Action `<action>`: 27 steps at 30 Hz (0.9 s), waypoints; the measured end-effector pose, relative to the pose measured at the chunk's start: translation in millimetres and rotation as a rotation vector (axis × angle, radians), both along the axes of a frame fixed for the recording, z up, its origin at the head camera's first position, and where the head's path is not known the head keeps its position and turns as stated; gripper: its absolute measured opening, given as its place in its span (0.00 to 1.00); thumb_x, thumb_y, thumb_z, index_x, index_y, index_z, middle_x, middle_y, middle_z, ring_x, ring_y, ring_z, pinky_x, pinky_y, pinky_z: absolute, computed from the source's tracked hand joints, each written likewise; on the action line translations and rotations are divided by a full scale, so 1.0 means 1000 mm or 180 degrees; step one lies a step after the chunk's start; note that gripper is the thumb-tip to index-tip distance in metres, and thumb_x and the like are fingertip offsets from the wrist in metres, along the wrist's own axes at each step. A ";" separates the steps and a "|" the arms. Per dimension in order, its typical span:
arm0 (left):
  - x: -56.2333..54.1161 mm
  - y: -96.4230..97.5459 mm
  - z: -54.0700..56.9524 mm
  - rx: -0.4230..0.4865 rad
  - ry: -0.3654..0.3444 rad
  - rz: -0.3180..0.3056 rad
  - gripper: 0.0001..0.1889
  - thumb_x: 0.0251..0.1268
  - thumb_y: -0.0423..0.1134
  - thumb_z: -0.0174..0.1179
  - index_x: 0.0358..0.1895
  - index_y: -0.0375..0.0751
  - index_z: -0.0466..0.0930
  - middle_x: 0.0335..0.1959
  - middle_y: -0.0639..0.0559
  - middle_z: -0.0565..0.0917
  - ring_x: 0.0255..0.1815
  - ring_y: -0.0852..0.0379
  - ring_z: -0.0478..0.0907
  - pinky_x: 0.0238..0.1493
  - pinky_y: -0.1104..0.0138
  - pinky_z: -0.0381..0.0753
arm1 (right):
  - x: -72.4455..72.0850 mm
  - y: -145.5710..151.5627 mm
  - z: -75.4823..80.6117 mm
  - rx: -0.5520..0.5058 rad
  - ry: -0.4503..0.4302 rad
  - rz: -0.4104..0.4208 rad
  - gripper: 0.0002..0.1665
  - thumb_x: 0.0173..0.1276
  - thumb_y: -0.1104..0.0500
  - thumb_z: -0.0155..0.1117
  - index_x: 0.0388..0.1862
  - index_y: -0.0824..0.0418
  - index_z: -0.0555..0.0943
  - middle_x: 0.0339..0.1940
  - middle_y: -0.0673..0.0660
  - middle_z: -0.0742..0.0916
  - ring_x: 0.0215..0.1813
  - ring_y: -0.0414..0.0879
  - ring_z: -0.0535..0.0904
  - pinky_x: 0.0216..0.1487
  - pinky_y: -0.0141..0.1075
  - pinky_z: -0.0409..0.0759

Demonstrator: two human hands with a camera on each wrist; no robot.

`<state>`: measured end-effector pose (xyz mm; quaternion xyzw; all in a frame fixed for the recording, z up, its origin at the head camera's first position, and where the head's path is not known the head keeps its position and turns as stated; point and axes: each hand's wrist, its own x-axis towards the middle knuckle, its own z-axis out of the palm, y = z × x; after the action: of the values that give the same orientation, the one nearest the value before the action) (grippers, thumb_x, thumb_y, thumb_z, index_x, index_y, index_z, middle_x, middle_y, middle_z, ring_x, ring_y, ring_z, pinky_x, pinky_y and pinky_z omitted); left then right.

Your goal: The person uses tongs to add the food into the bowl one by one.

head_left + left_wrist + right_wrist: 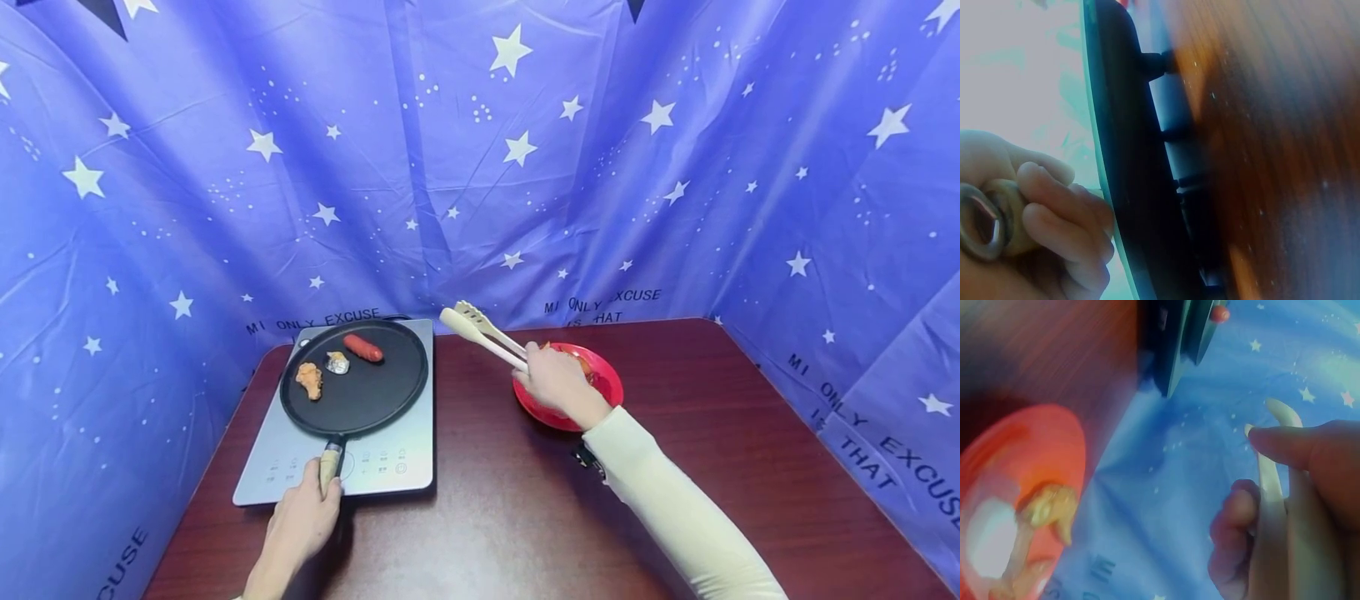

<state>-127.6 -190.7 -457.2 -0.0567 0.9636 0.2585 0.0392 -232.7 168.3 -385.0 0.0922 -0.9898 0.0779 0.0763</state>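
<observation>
In the head view my left hand (298, 518) grips the pale handle (328, 471) of a round black frying pan (378, 404). Lying in the pan are a red sausage (363, 347), a piece of fried chicken (309, 381) and a small food piece with silver foil (337, 363). My right hand (558, 385) holds cream-coloured tongs (480, 332), their tips parted and pointing left, with nothing between them. Below that hand sits a red plate (613, 392), partly covered by it. The right wrist view shows food, including a golden-brown piece (1050, 506), on the plate.
The pan stands on a silver induction cooker (251, 492) with printed controls, at the left of a dark red-brown table (495, 508). A blue star-patterned curtain (465, 167) encloses the back and sides, close behind the table's far edge (667, 322).
</observation>
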 end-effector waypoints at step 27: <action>-0.001 0.000 -0.002 0.0037 -0.0015 0.0031 0.27 0.70 0.45 0.46 0.64 0.31 0.57 0.23 0.45 0.74 0.23 0.50 0.72 0.24 0.56 0.68 | 0.006 0.071 0.003 -0.0114 -0.0635 -0.0142 0.24 0.67 0.44 0.58 0.41 0.65 0.71 0.23 0.57 0.76 0.27 0.53 0.75 0.30 0.49 0.75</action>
<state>-128.8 -190.5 -458.8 -0.0617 0.9617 0.2641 0.0405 -226.3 239.3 -381.8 0.0605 -0.9927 0.1027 -0.0193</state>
